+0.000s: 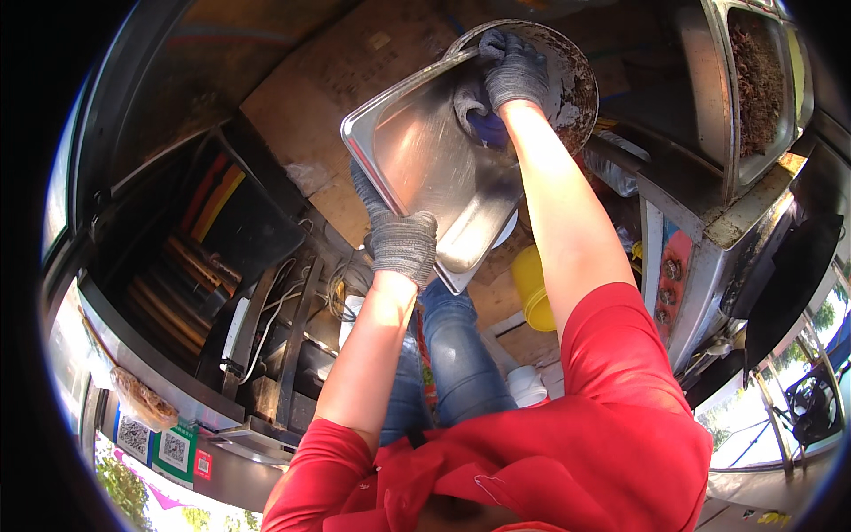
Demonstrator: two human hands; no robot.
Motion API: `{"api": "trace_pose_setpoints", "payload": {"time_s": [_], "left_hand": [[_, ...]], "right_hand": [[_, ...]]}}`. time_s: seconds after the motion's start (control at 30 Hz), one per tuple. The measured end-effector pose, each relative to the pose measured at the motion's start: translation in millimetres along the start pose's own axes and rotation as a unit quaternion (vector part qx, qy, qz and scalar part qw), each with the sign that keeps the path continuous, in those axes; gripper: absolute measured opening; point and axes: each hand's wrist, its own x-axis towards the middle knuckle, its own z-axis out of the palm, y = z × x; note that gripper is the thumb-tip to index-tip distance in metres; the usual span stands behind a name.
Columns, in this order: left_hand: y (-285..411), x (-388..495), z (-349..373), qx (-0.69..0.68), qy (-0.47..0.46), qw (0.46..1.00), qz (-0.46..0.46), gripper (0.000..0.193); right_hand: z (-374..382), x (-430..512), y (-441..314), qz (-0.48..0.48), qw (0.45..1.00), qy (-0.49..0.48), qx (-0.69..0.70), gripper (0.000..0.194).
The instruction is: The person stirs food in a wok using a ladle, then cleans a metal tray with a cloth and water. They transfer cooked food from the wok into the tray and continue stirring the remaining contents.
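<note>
A rectangular stainless steel pan [425, 139] is held tilted in front of me. My left hand [402, 243], in a grey knitted glove, grips its near left rim. At the pan's far end is my right hand [517, 72], gloved alike, closed on a grey cloth [469, 103] that lies against the pan's inside. Dark blue material shows under that cloth. Below and beyond the right hand stands a round metal basin [575, 86], its inner wall coated with dark and whitish residue.
At right is a metal stove [718, 233] with knobs, bearing a tray of dark brown food [758, 86]. A yellow bucket [535, 292] and white tubs [526, 384] stand near my legs. Dark shelving with cables [266, 312] is at left. Cardboard [319, 86] covers the floor.
</note>
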Motion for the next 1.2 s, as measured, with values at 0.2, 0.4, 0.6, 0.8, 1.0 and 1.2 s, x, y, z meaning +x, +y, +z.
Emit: {"api": "trace_pose_setpoints", "payload": {"time_s": [0.2,0.4,0.6,0.8,1.0,1.2], "left_hand": [[10,2,11,-0.140,0.033,0.984,0.108,0.099],[14,9,5,-0.031,0.016,0.997,0.069,0.094],[6,14,2,-0.043,0.005,0.999,0.023,0.097],[7,25,8,0.036,0.020,0.989,0.145,0.094],[17,30,20,-0.028,0.046,0.988,0.147,0.083],[31,31,32,0.095,0.067,0.943,0.312,0.084]], "right_hand": [[2,-19,4,0.104,0.989,-0.079,0.075,0.071],[31,-65,1,0.009,0.996,-0.081,-0.029,0.094],[32,-51,-11,-0.213,0.967,-0.139,0.024,0.086],[26,-35,0,-0.212,0.962,-0.158,-0.074,0.072],[12,-41,11,-0.131,0.959,-0.236,-0.088,0.066],[-6,-53,11,0.012,0.920,-0.385,-0.069,0.061]]}}
